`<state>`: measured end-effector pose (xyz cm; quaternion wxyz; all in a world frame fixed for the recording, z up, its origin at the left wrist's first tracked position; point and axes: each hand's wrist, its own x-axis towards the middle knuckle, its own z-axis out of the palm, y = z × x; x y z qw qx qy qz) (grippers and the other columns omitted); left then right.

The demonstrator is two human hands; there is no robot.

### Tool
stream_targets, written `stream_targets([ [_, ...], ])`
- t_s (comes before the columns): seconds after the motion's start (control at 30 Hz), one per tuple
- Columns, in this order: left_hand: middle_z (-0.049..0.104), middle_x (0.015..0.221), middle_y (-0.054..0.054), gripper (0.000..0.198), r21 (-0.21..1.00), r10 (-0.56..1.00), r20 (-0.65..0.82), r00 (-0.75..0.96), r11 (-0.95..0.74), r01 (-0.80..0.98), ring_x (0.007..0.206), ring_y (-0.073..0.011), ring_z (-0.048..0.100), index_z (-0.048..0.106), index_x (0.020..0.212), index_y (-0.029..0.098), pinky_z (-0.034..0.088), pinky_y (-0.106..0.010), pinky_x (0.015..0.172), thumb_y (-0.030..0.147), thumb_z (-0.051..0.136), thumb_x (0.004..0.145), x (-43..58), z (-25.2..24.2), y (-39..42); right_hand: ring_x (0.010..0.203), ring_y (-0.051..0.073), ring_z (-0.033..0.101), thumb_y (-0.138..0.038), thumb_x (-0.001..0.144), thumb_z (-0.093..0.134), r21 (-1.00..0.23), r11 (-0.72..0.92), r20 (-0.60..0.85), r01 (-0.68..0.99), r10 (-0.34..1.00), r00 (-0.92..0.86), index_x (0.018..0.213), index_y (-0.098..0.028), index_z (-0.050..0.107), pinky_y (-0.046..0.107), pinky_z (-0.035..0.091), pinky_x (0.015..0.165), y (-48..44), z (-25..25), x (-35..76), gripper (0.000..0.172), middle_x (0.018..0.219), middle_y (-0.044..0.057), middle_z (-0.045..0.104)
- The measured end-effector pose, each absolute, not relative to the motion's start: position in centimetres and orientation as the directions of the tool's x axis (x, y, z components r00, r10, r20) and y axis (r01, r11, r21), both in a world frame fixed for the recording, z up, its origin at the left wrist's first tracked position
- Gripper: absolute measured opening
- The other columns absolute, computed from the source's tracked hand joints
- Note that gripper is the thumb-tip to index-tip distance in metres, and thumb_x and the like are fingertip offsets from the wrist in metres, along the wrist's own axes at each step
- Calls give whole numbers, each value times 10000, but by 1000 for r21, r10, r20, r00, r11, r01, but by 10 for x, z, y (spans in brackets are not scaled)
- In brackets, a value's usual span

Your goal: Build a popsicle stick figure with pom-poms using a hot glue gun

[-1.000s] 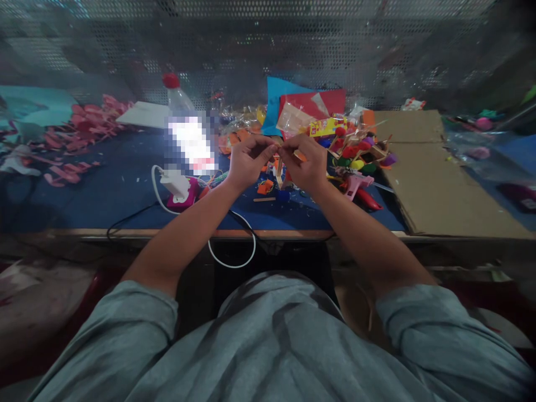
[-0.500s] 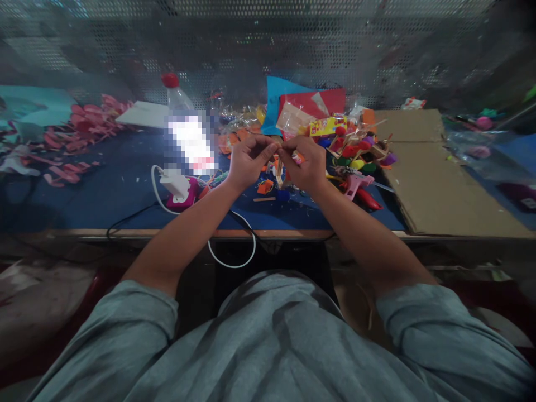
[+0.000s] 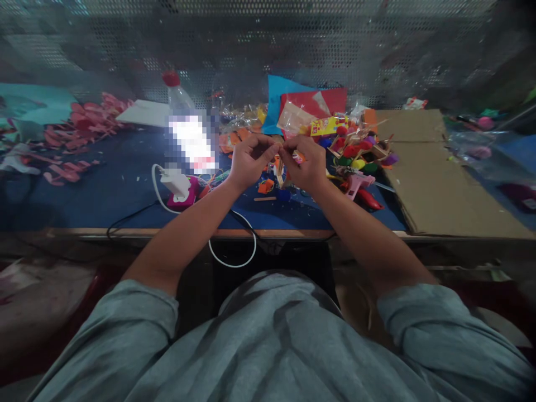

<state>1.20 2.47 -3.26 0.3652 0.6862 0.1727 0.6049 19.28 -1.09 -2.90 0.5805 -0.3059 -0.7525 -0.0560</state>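
With left hand (image 3: 250, 161) and right hand (image 3: 308, 161) pinched narrow in head view, apparently gripping slim tan wooden-stick piece (image 3: 280, 172) at twelve o'clock from grey fabric shirt (image 3: 285, 335); likely light, stiff, easily snapped; best held gently near upper end, fingertips opposed.

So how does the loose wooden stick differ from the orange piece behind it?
The wooden stick is long and thin, while the orange piece is compact. The stick is pale brown; the piece is bright orange. The stick lies nearer the front edge than the piece. Both rest on the blue tabletop, in neither left hand nor right hand.
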Motion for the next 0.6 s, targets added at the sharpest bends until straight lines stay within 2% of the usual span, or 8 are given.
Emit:
stream_targets([
  [0.2,709,777,-13,474,710,673,704,226,-673,-207,632,-104,639,707,922,225,555,-286,627,689,804,923,11,-28,23,829,207,710,-541,1075,616,-277,802,896,529,415,-161,981,-271,693,407,543,814,-10,-30,192,296,872,18,747],
  [0.37,642,740,3,514,709,677,704,214,-688,-155,610,-109,594,692,931,246,514,-296,602,748,795,896,11,-31,24,845,226,699,-474,1098,572,-279,775,883,567,440,-166,1009,-292,689,422,536,820,-6,-33,194,234,881,23,729],
  [0.5,709,857,-25,496,669,646,739,190,-737,-93,695,-124,638,750,981,261,527,-295,644,737,828,868,10,-33,24,886,257,678,-407,1067,585,-264,724,849,637,488,-202,997,-294,664,475,534,883,-4,-36,194,154,891,32,712],
  [0.6,736,876,-32,433,641,626,761,173,-766,-50,750,-132,663,777,967,258,543,-289,692,684,824,901,9,-32,25,961,286,678,-349,1046,608,-277,688,835,671,518,-185,1006,-283,673,537,508,976,-7,-35,193,101,920,44,728],
])
